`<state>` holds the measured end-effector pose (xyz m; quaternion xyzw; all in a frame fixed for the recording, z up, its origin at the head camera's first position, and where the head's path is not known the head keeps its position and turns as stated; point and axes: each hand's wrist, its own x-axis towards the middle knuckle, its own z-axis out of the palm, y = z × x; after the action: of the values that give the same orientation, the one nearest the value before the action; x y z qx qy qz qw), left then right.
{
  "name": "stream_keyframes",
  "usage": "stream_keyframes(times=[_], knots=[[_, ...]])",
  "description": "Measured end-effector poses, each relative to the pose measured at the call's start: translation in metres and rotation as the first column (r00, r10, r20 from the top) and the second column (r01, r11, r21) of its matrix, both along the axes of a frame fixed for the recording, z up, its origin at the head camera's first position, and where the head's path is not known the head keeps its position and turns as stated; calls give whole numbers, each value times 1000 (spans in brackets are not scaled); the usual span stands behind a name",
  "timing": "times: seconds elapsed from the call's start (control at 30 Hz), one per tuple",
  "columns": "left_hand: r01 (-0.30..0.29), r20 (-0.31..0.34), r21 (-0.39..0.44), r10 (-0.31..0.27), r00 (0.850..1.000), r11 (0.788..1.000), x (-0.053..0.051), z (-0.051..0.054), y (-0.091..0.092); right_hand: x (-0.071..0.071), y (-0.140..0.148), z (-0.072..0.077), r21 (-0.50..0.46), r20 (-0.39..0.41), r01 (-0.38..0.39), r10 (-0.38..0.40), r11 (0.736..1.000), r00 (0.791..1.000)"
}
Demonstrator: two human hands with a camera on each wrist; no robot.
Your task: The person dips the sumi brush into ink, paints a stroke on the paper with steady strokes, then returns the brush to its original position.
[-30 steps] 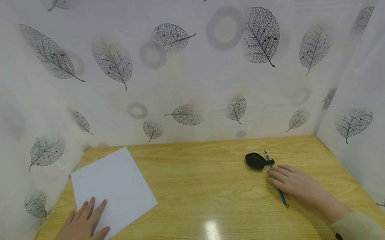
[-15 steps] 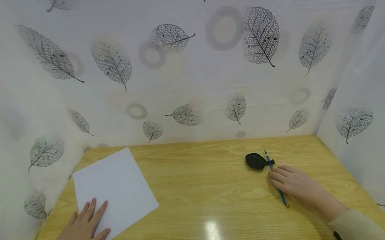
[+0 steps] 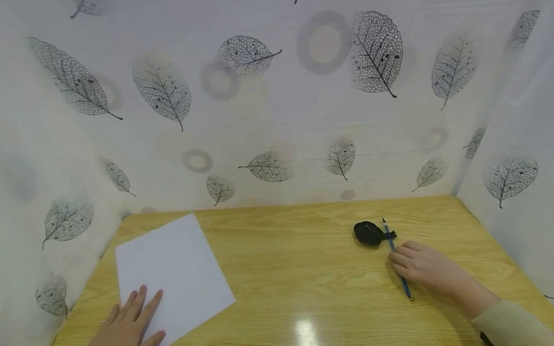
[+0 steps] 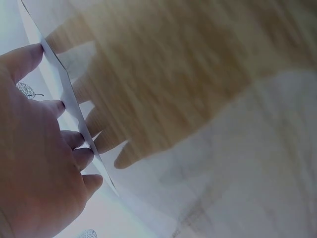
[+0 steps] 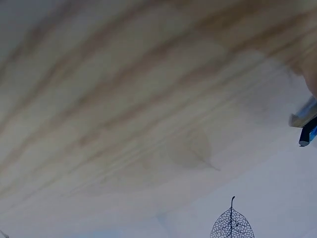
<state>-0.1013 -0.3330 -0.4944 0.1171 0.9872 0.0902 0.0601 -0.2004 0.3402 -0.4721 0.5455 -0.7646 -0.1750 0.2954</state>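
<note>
A white square sheet of paper (image 3: pixel 177 273) lies turned at an angle on the left of the table. My left hand (image 3: pixel 119 337) rests on its lower left part with fingers spread; in the left wrist view the fingertips touch the paper's edge (image 4: pixel 74 106). On the right, a blue writing brush (image 3: pixel 405 285) with a dark tip lies across the tab of a small black oval dish (image 3: pixel 368 233). My right hand (image 3: pixel 428 269) pinches the brush mid-handle with curled fingers; the thumb is hidden. The right wrist view catches only a piece of the brush (image 5: pixel 309 129) at its edge.
The wood-grain table (image 3: pixel 289 264) has white leaf-printed sheeting (image 3: pixel 271 103) behind it and on both sides. A bright reflection lies at the front middle. The table surface mirrors the hand and the sheeting.
My left hand and the paper have slid slightly to the right together. My right hand has shifted a little down along the brush, its fingers more curled; the brush has turned very slightly.
</note>
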Motion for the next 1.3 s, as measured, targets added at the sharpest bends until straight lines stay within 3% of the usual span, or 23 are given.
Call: stream_keyframes(times=[0.4, 0.93, 1.3], knots=[[28, -21, 22, -28, 999, 999, 1, 0, 13, 0, 2, -2, 55, -71, -75, 79, 996, 994], [74, -40, 36, -73, 997, 997, 3, 4, 32, -3, -5, 7, -32, -160, -121, 114, 992, 980], [113, -5, 57, -113, 994, 992, 2, 6, 42, -3, -7, 16, -132, -188, -142, 116, 981, 975]])
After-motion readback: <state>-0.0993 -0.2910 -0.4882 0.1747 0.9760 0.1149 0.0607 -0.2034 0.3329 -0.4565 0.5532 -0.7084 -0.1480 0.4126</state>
